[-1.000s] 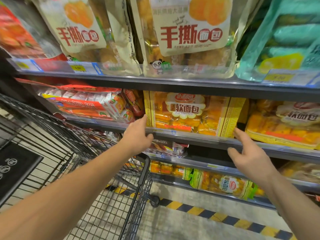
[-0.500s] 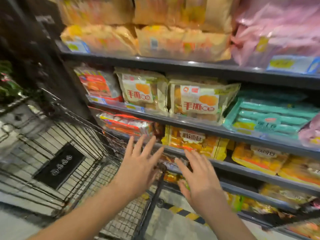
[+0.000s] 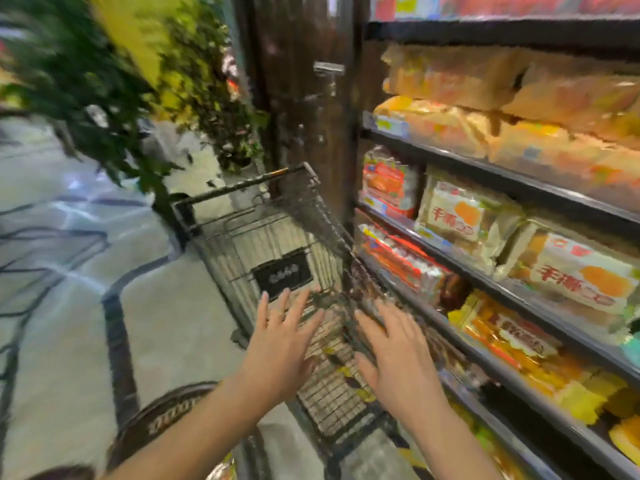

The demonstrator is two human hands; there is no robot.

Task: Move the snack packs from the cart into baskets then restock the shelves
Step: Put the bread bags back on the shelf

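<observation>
The view is blurred by motion. A dark wire shopping cart (image 3: 221, 216) stands beside the shelves (image 3: 485, 271), and I see no packs inside it. My left hand (image 3: 280, 348) and my right hand (image 3: 394, 355) hover side by side over the cart's near end, fingers spread, holding nothing. Snack packs fill the shelves on the right: beige bread packs with red lettering (image 3: 457, 213), red and orange packs (image 3: 388, 181), yellow packs (image 3: 512, 334). A round dark basket (image 3: 166, 424) sits at the bottom left, partly hidden by my left forearm.
A dark wooden pillar (image 3: 301, 98) rises behind the cart at the shelf's end. Green plants (image 3: 104, 109) stand at the left. Pale patterned floor (image 3: 69, 306) stretches to the left of the cart.
My view has swung left, away from the shelf face and toward the cart and floor. Both hands have left the shelf edge and drawn together over the cart, fingers spread.
</observation>
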